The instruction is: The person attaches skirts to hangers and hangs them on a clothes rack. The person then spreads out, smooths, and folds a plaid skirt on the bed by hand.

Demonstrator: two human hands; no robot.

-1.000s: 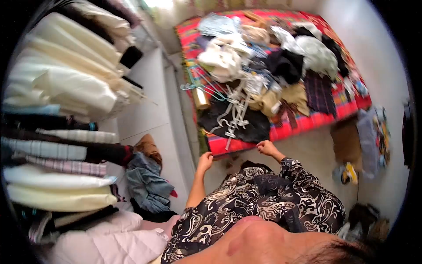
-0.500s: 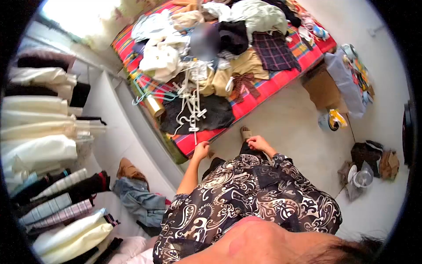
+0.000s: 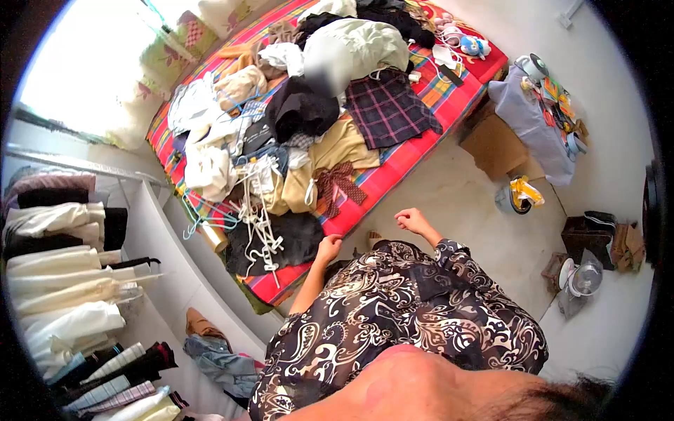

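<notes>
My left hand (image 3: 328, 249) hangs in front of my body near the bed's front edge, its fingers loosely curled around nothing visible. Over the floor to its right is my right hand (image 3: 414, 221), also curled and holding nothing. Closest to the left hand on the bed lies a black garment (image 3: 302, 235) with a tangle of white hangers (image 3: 263, 245) partly on it. Farther back are a brown dotted bow (image 3: 338, 188), a khaki garment (image 3: 347, 147), a dark plaid skirt (image 3: 393, 109), a black garment heap and a pale green garment (image 3: 375, 49).
Clothes hang in an open wardrobe (image 3: 158, 231) at left, with a denim garment (image 3: 221, 361) lower down. The bed has a red striped cover (image 3: 407, 151). At right stand a cardboard box (image 3: 495, 144), a bin with a yellow-edged bag (image 3: 516, 196) and several bags.
My view has turned, so the bed now sits farther left and the wardrobe lower. Both hands stay loosely curled; the right has swung slightly outward from my body.
</notes>
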